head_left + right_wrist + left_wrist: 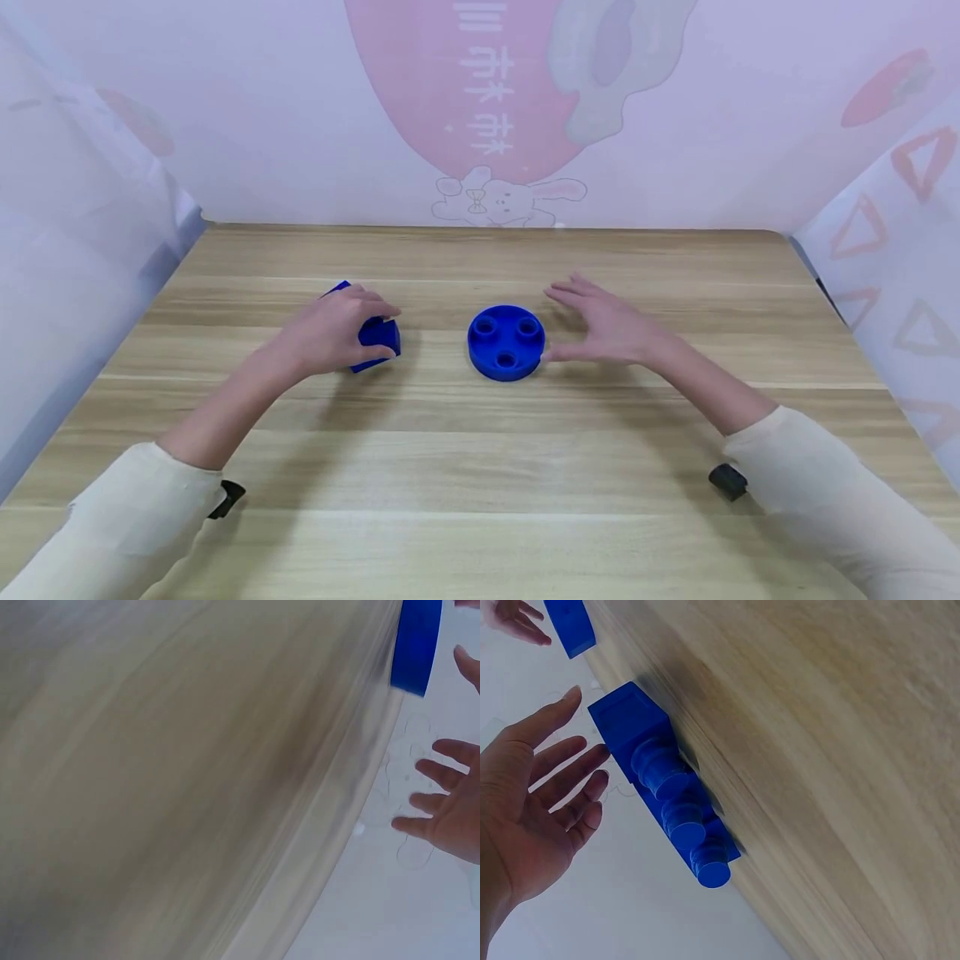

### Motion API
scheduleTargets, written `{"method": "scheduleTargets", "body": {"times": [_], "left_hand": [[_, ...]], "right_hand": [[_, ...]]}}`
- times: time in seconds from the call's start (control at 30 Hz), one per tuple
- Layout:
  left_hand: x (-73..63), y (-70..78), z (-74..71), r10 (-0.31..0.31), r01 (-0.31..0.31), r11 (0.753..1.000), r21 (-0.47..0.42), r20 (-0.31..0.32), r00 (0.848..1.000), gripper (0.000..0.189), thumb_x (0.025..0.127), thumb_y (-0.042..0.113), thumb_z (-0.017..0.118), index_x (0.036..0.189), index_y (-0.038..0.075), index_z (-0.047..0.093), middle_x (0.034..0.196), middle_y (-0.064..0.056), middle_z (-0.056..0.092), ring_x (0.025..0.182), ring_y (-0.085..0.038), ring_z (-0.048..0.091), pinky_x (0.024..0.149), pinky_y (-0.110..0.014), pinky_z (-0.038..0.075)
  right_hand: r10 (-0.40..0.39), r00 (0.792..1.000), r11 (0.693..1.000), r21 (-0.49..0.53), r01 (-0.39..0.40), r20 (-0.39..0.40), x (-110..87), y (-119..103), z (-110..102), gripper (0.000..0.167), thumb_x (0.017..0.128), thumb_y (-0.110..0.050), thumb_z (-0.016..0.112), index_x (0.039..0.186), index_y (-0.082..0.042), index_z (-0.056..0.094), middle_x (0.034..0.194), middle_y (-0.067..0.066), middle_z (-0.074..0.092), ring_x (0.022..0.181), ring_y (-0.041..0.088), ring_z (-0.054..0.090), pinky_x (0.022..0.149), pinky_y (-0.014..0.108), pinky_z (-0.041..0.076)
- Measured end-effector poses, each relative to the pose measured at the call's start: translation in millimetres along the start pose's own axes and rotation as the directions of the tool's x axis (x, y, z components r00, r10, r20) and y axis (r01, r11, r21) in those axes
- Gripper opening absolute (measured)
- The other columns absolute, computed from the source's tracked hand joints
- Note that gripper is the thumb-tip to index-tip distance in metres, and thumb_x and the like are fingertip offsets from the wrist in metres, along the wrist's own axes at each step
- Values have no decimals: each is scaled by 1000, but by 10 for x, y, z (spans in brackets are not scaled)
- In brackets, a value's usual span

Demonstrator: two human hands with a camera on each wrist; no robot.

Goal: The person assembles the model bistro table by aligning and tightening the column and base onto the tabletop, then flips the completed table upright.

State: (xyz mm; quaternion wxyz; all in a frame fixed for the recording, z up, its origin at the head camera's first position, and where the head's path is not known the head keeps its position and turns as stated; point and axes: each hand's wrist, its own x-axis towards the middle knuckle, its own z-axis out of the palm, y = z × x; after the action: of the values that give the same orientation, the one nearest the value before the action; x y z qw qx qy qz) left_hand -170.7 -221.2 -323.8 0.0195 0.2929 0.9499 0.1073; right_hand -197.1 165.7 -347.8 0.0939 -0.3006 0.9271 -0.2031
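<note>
On the left of the table lies a blue piece (381, 335), partly hidden under my left hand (335, 330) in the head view. The left wrist view shows a square, box-like end (630, 720) on it and three round pegs (685, 823) in a row. My left fingers are spread loosely beside and over this piece, not closed round it. To its right sits a round blue dish (507, 339) with three ring-shaped sockets inside. My right hand (606, 328) hovers by the dish's right side, fingers apart, the thumb tip close to the rim.
Both hands are above a light wood-grain table (480, 500). A pale printed curtain (285, 117) stands behind its far edge, and pale sheets (67, 225) hang along both sides. Black wrist devices (727, 482) show at the cream sleeves (817, 492).
</note>
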Motion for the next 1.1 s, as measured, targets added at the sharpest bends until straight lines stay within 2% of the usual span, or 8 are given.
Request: {"method": "scheduleTargets", "body": {"times": [0.17, 0.27, 0.5, 0.63, 0.8, 0.97, 1.1], "left_hand": [[11, 4, 24, -26, 26, 1000, 2, 37, 999, 51, 84, 20, 87, 127, -1, 71, 126, -21, 70, 122, -41, 62, 100, -56, 53], [25, 9, 33, -32, 32, 999, -5, 55, 998, 52, 84, 17, 88, 128, -1, 70, 126, -22, 69, 121, -41, 63, 99, -56, 53], [67, 27, 30, -37, 41, 998, -41, 98, 995, 49, 86, 8, 84, 130, -5, 67, 120, -21, 72, 113, -37, 68, 97, -53, 55], [82, 40, 15, -31, 37, 997, -61, 100, 995, 48, 86, 4, 83, 130, -6, 67, 116, -21, 73, 109, -35, 70, 93, -51, 57], [79, 63, -4, -7, 12, 997, -81, 60, 998, 46, 85, 2, 83, 127, -6, 68, 113, -19, 72, 104, -33, 70, 90, -49, 59], [89, 100, -29, 37, -36, 990, -138, 7, 999, 43, 85, 1, 83, 125, -5, 69, 111, -17, 71, 98, -30, 68, 85, -46, 60], [112, 138, -53, 41, -43, 982, -184, -16, 999, 43, 85, 1, 82, 126, -5, 70, 112, -17, 70, 97, -29, 67, 84, -46, 60]], "right_hand": [[-29, 1000, 998, 63, 30, -5, 100, -82, 76, 94, 81, -48, 86, 152, 2, 48, 149, 20, 53, 140, 38, 47, 116, 56, 39], [-56, 998, 995, 82, 56, -8, 155, -109, 105, 94, 78, -45, 89, 148, 3, 52, 139, 19, 60, 132, 36, 55, 112, 54, 44], [-86, 996, 993, 88, 84, 25, 235, -165, 143, 95, 73, -43, 93, 146, 5, 54, 136, 20, 61, 128, 36, 57, 111, 52, 45], [-88, 996, 993, 85, 84, 34, 249, -178, 147, 94, 73, -41, 94, 145, 5, 55, 136, 20, 61, 126, 36, 58, 110, 51, 47], [-106, 994, 989, 111, 101, 35, 262, -169, 148, 91, 75, -37, 94, 144, 7, 55, 131, 20, 63, 119, 35, 62, 106, 51, 50], [-115, 993, 986, 127, 109, 36, 276, -152, 153, 89, 76, -35, 94, 143, 9, 55, 129, 21, 64, 117, 35, 63, 105, 50, 50], [-107, 994, 986, 133, 101, 38, 273, -164, 144, 89, 76, -34, 94, 143, 9, 55, 131, 21, 65, 117, 35, 63, 104, 49, 51]]}}
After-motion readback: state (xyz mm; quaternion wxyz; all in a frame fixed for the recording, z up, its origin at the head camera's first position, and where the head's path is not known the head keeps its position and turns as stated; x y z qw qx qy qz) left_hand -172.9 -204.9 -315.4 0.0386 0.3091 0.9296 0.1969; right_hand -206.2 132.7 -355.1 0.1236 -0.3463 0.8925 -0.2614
